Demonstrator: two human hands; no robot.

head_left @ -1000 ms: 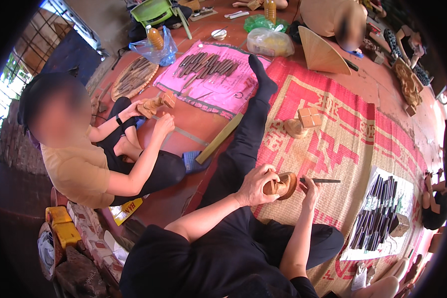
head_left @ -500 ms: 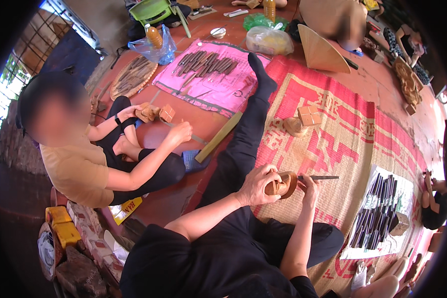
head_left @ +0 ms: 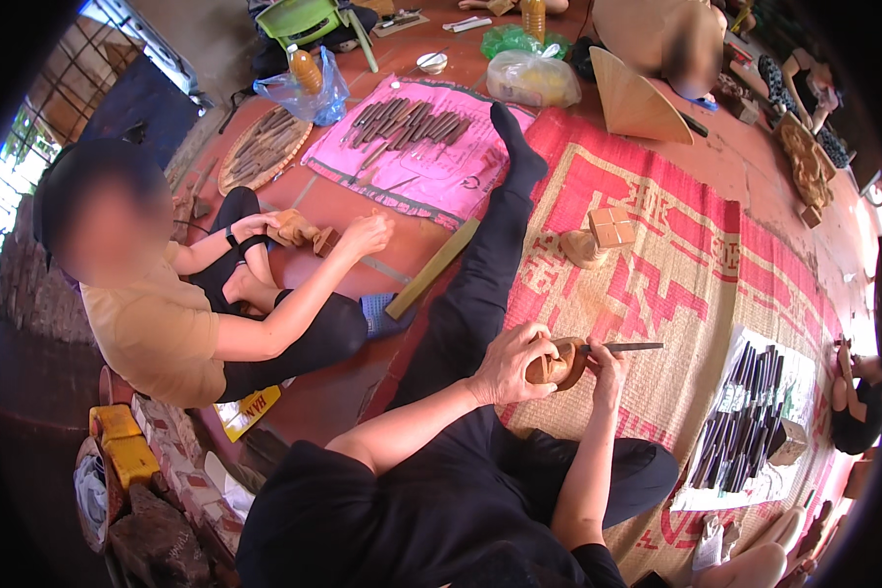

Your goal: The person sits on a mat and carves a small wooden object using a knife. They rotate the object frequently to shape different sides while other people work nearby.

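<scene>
Now my right fingers, closed on a dark tool, have slid it leftward into working reach of the carved wood my left fingers clamp.

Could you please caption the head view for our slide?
Left hand holds a wooden carving; right hand holds a slim dark tool.
</scene>
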